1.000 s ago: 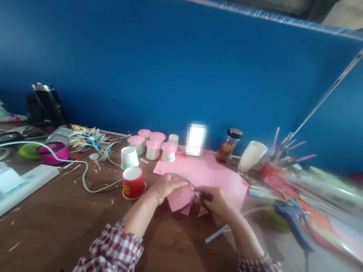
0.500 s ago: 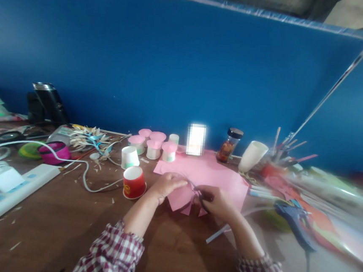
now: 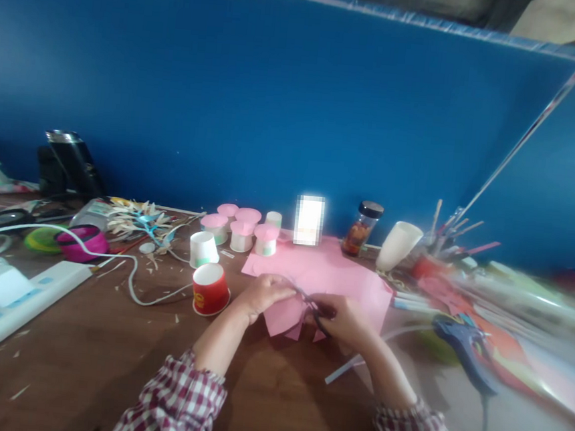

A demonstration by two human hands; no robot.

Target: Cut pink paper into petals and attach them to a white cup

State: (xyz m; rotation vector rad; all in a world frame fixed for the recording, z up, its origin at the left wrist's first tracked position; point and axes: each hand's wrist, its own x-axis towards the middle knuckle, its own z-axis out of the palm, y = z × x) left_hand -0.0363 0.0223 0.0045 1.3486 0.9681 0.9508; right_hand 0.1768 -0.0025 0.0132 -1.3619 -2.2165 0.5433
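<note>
My left hand is closed on the edge of a pink paper piece, holding it over the brown table. To its right, my right hand grips dark-handled scissors whose thin blades point left into the pink paper, close to the left fingers. Small pink offcuts hang below the scissors. A larger pink sheet lies flat just behind both hands. Both wrists wear red-and-white checked sleeves.
A red paper cup and an upturned white cup stand left of the hands. Pink-topped cups, a jar and a white cup line the blue wall. A blue glue gun lies right; a white power strip and cable lie left.
The scissors have worked slightly further left into the pink paper and the hands have closed in a little. The view has shifted only slightly.
</note>
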